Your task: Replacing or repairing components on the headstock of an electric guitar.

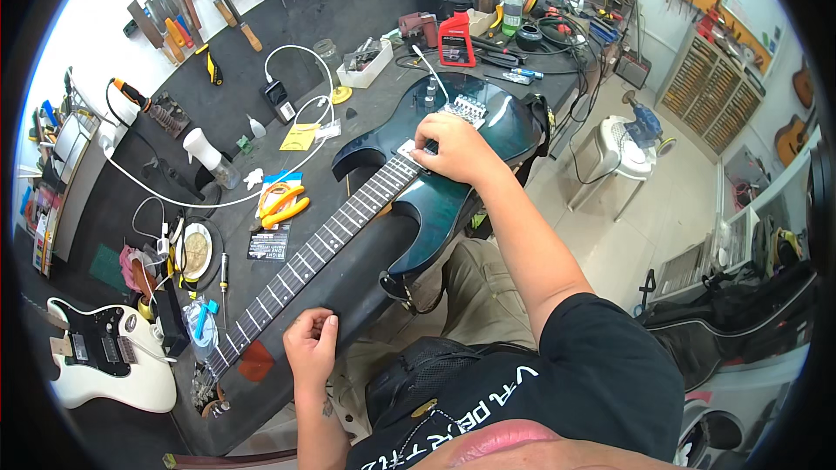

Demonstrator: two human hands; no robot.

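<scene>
A dark teal electric guitar (pixel 499 133) lies face up on the dark workbench, its fretboard (pixel 326 239) slanting down to the left. Over the pickup area, between the neck's end and the metal bridge (pixel 468 109), my right hand (pixel 455 150) rests with its fingers bent and drawn together. Its fingertips are partly hidden, and what they hold, if anything, does not show. From the bridge rises a thin pale tremolo arm (pixel 431 70). Beside the neck, at the bench's near edge, my left hand (pixel 311 346) is loosely closed, with nothing visible in it and apart from the strings.
Orange-handled pliers (pixel 283 206) and a white cable (pixel 187 203) lie beyond the neck. A white guitar (pixel 131 374) is at the lower left. Behind the teal guitar stand a red bottle (pixel 455 39) and a parts box (pixel 366 65). A white stool (pixel 614 152) is to the right.
</scene>
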